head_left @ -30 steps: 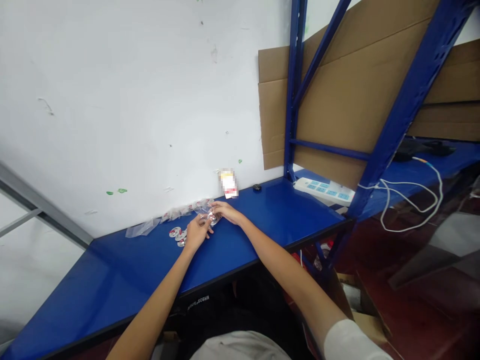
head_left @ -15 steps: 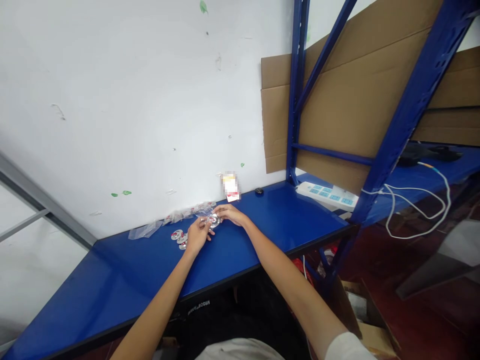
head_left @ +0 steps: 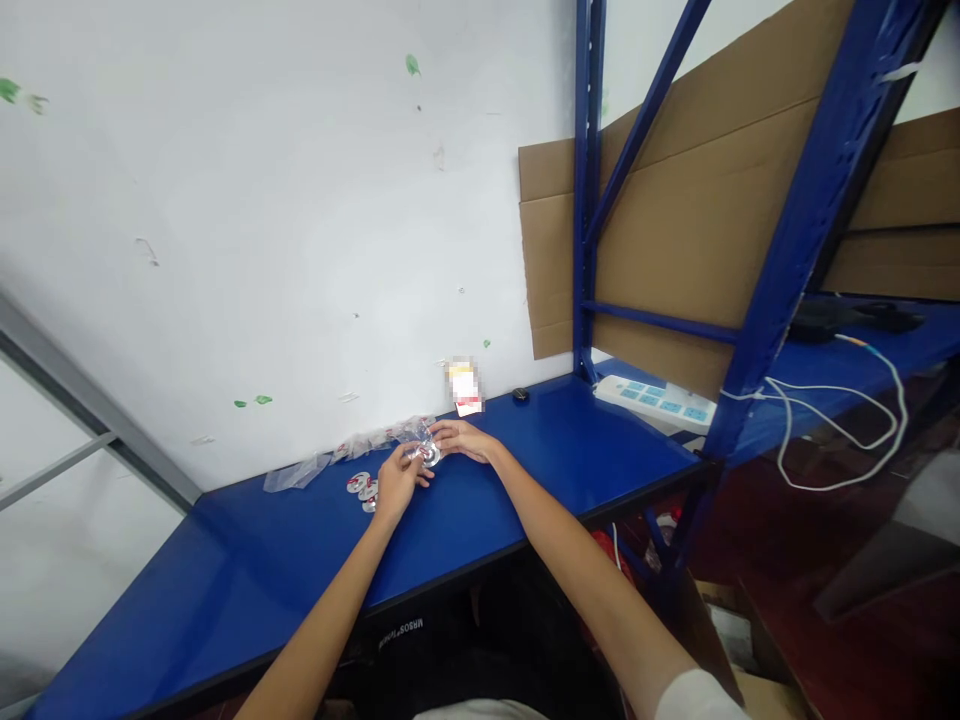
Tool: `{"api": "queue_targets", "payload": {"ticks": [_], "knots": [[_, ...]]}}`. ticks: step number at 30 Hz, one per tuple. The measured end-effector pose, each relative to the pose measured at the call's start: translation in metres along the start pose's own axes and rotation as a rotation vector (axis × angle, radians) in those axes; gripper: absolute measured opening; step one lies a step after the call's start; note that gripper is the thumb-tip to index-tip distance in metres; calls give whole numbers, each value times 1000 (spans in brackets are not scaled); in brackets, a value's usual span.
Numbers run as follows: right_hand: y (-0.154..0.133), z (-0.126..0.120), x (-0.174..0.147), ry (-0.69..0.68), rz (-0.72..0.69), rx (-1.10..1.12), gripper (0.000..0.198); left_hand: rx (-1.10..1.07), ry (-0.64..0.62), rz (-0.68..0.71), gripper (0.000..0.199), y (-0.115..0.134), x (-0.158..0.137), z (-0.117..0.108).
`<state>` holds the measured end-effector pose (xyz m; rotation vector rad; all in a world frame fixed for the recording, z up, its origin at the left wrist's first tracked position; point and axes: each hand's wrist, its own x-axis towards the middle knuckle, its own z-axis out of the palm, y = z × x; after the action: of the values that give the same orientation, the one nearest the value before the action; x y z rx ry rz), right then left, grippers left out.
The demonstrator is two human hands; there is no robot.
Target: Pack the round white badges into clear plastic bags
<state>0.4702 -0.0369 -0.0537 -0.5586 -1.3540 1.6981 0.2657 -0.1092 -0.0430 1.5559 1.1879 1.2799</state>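
Observation:
A shiny silver disc [head_left: 430, 456] with a red mark is between my two hands, above the blue table. My left hand [head_left: 397, 483] pinches it from the left with thumb and fingers. On the other side, the fingers of my right hand [head_left: 462, 440] are closed at the disc's upper edge, on a clear plastic bag [head_left: 417, 431]. Whether the disc is inside the bag I cannot tell. Just left of my left hand lie several similar silver discs [head_left: 364, 487] with red and white markings.
Along the wall runs a row of small clear bags [head_left: 375, 438] with reddish contents. A flat clear bag [head_left: 294, 474] lies at its left end. A small packet [head_left: 466, 390] leans on the wall. A black object [head_left: 520, 395] and a white power strip [head_left: 655, 400] are farther right.
The view has shifted slightly. The disc has tilted between my hands, and the clear bag now shows more above it beside my right fingertips.

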Motion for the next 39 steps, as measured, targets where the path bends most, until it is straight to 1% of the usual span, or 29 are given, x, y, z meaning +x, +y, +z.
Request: {"api": "queue_targets", "payload": {"ticks": [7, 14, 17, 19, 24, 27, 31, 36, 39], "knots": [[-4, 3, -4, 6, 13, 1, 55, -8, -11, 9, 53, -3, 1, -1], [-4, 5, -5, -43, -11, -2, 68, 60, 23, 80, 54, -2, -2, -2], [1, 7, -1, -45, -19, -67, 62, 57, 31, 78, 54, -4, -2, -3], [6, 8, 2, -23, -34, -121, 57, 55, 41, 76, 55, -6, 0, -5], [14, 8, 7, 38, -97, -137, 61, 75, 40, 79, 52, -15, 4, -8], [13, 7, 6, 40, -98, -136, 59, 68, 41, 85, 48, -21, 7, -9], [9, 8, 4, 47, -100, -156, 52, 67, 36, 98, 44, -24, 8, -9], [9, 11, 4, 89, -113, -162, 45, 65, 31, 85, 44, -23, 8, -7], [10, 10, 7, 139, -141, -186, 37, 30, 52, 89, 44, -20, 7, -5]]}}
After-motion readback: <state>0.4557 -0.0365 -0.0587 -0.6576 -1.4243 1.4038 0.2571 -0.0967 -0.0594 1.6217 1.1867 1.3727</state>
